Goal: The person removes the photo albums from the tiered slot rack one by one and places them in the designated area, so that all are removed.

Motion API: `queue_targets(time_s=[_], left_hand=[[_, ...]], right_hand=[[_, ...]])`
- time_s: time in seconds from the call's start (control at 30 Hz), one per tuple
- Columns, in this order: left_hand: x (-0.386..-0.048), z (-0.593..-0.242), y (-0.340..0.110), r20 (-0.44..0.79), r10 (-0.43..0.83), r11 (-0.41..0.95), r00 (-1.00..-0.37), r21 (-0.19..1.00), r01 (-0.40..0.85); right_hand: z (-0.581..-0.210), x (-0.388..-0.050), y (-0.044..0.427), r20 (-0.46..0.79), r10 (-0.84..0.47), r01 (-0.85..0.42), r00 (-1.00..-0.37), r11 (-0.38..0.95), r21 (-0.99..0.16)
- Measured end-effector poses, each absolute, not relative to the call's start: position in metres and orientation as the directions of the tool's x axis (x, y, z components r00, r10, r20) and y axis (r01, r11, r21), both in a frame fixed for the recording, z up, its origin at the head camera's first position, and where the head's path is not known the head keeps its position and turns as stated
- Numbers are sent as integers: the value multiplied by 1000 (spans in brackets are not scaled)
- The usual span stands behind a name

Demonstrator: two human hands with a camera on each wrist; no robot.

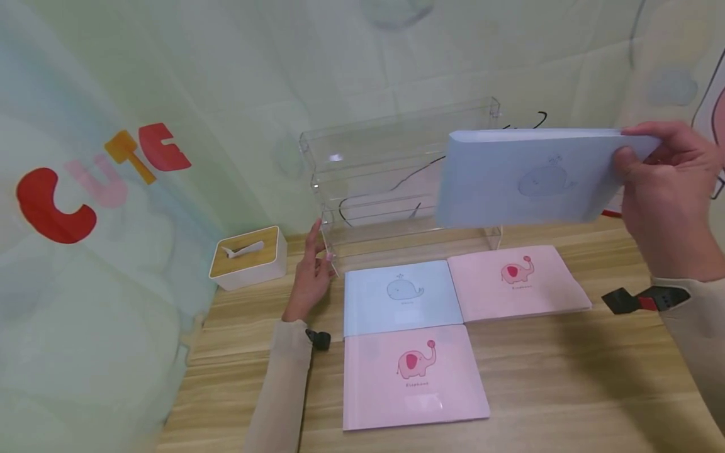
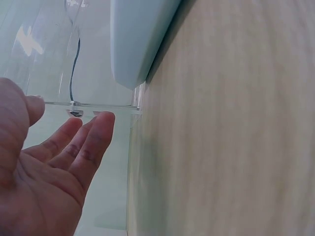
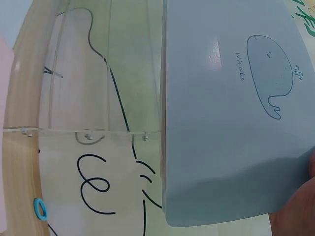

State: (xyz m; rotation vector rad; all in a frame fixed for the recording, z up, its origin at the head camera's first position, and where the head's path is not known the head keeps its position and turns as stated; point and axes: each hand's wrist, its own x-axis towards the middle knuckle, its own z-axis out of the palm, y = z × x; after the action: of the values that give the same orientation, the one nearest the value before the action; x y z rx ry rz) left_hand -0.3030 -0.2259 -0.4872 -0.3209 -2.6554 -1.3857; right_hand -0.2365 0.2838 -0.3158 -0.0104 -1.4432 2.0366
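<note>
My right hand (image 1: 674, 179) pinches the right end of a light blue book (image 1: 493, 182) with a whale drawing, thumb on its front. The book is raised in front of the right part of a clear acrylic tiered rack (image 1: 391, 148). In the right wrist view, the blue cover (image 3: 221, 123) hides part of the rack. My left hand (image 1: 310, 280) touches the rack's left side low down, its fingers (image 2: 96, 140) fairly straight against the clear side panel. Before the rack lie another blue whale book (image 1: 368, 308) and a pink elephant book (image 1: 481, 296).
A second pink elephant book (image 1: 374, 402) lies nearer me, against the flat blue one. Left of the rack stands a white tissue box (image 1: 255, 272) with a wood-look top. A printed curtain (image 1: 226, 75) hangs behind the wooden table (image 1: 544, 390).
</note>
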Motion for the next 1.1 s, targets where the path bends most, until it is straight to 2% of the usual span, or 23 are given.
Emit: queue_targets(time_s=[0.3,0.5,0.7,0.93,1.1], left_hand=[[-303,-488,-227,223,136,565,-965,783,261],[-300,-488,-229,204,124,561,-971,793,238],[-300,-489,-231,206,129,552,-970,798,242],[-300,-490,-231,226,128,552,-966,793,259],[-300,-491,-232,228,125,554,-966,791,258]], right_hand=[[-343,-206,293,260,547,-377,-796,-113,-919],[-359,-192,294,246,566,-403,-787,-169,-899],[-374,-178,297,194,597,-319,-779,-110,-941],[-396,-166,298,187,612,-396,-769,-226,-890],[-412,-157,305,141,609,-371,-780,-270,-888]])
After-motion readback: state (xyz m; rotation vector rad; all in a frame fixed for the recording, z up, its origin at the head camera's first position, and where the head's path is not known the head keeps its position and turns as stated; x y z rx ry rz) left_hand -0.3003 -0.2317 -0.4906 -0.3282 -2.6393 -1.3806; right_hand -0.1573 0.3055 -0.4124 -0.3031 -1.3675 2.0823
